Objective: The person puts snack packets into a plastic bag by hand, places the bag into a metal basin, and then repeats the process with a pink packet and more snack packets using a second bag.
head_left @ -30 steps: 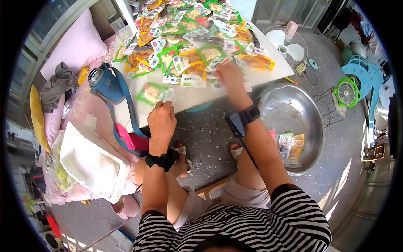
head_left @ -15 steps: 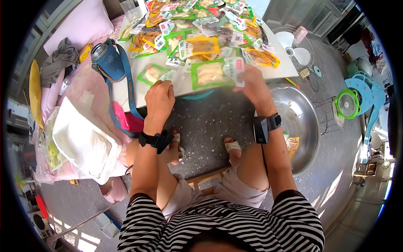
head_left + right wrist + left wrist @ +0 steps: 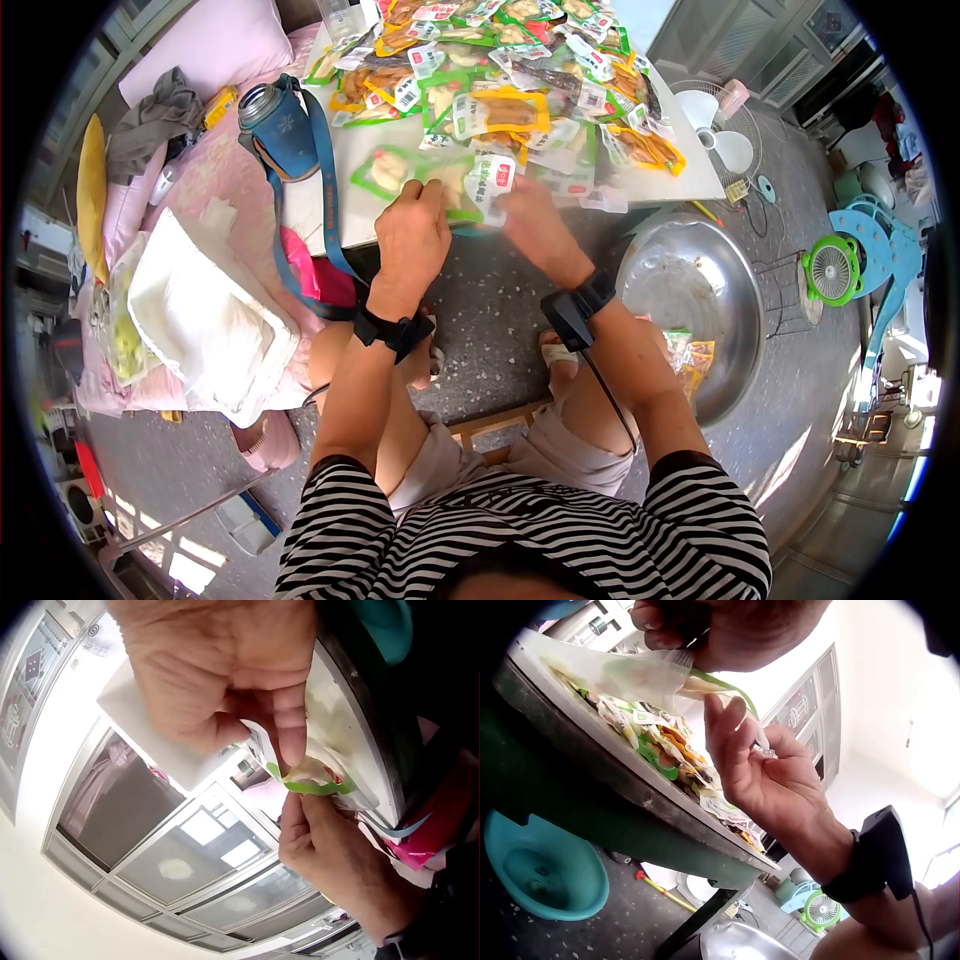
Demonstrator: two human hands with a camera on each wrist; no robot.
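Between my two hands, over the near table edge, is a clear green-edged food packet (image 3: 460, 182) with pale pieces inside and a white label end. My left hand (image 3: 412, 240) pinches its left side; the right wrist view shows those fingertips on the green edge (image 3: 319, 789). At the label end, my right hand (image 3: 540, 228) holds it between thumb and fingers, slightly blurred. Another green-edged packet (image 3: 384, 168) lies just beyond my left hand, partly overlapped in the head view.
Many green and yellow packets (image 3: 500, 108) are heaped across the white table (image 3: 335, 215). A blue flask (image 3: 278, 135) with a strap stands left. To the right, a metal basin (image 3: 740, 300) holds several packets. A teal tub (image 3: 555, 874) sits under the table.
My right hand first reached into the heap, then lifted out a green-edged packet and brought it left to my left hand. My left hand now pinches that packet too.
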